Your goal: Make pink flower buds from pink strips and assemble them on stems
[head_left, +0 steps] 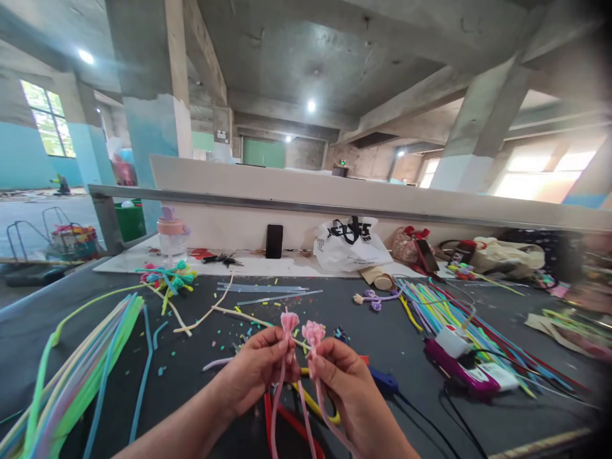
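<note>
My left hand (262, 366) pinches a small pink flower (289, 321) just below its ruffled head, its thin pink stem hanging down. Close beside it, my right hand (345, 381) grips a second pink flower (313, 333) by the stem between thumb and fingers. The two heads stand upright and slightly apart. Pink stems trail below both hands toward the bottom edge. Under my hands lie a red-handled tool (292, 421), partly hidden, and a yellow strip (313, 403). A blue tool (382, 380) with a black cord rests right of my right hand.
Bundles of colored strips lie left (90, 370) and right (442, 306). A purple power strip (461, 368) holds white plugs. Along the back stand a bottle (171, 239), a black phone (274, 241) and a white bag (351, 245). Small scraps dot the dark tabletop (191, 389).
</note>
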The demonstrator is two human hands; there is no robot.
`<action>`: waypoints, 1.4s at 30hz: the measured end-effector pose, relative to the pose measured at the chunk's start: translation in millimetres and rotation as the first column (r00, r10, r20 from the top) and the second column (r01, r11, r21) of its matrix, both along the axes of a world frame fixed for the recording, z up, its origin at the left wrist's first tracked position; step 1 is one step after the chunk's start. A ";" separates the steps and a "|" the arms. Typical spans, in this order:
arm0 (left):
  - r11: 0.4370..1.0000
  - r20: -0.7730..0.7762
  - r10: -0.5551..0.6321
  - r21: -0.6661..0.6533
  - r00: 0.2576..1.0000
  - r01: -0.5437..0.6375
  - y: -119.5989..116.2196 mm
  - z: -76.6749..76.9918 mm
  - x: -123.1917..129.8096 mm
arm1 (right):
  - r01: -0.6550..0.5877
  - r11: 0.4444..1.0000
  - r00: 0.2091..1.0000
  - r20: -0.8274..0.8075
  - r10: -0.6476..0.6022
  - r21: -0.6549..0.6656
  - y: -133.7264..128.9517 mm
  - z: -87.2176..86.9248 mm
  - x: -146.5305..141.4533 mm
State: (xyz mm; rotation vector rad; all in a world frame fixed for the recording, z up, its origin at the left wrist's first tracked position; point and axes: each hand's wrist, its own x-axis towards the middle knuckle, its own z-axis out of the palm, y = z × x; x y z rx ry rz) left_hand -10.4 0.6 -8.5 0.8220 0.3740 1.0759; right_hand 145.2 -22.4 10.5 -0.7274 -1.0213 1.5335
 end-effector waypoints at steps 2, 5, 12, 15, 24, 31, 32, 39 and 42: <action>0.999 0.003 0.023 -0.031 1.000 -0.023 0.1 -1.7 -5.5 | 0.053 0.997 0.994 0.088 -0.057 0.054 -0.1 -0.8 -0.7; 0.999 0.012 0.018 -0.034 1.000 -0.018 1.2 -0.3 -9.3 | 0.078 0.994 0.987 0.136 -0.088 0.077 -0.3 0.7 -0.6; 0.998 0.005 -0.069 0.007 0.998 0.069 -1.6 -1.8 -5.3 | -0.029 0.997 0.992 0.122 0.020 0.073 -4.5 0.2 -5.2; 0.996 -0.004 -0.092 0.004 0.996 0.092 -2.5 -4.1 -4.1 | -0.033 0.996 0.993 0.115 0.023 0.086 -5.2 -3.2 -5.9; 0.998 -0.010 0.063 0.031 0.998 -0.062 11.9 2.4 -23.2 | 0.171 0.981 0.933 0.306 -0.192 0.093 9.8 2.8 9.9; 0.985 0.017 0.166 0.051 0.986 -0.167 22.0 2.0 -33.2 | 0.127 0.986 0.846 0.508 -0.164 0.107 15.8 -5.7 3.9; 0.983 0.019 0.173 0.059 0.985 -0.174 22.3 2.1 -33.4 | 0.133 0.985 0.838 0.519 -0.169 0.106 16.8 -6.9 4.0; 0.968 0.058 0.235 0.082 0.970 -0.239 23.3 10.7 -40.4 | 0.053 0.998 0.772 0.634 -0.031 -0.016 17.3 -19.7 -5.6; 0.970 0.056 0.222 0.089 0.973 -0.226 21.3 13.3 -39.5 | 0.028 0.999 0.662 0.747 -0.053 0.046 13.6 -28.7 -19.5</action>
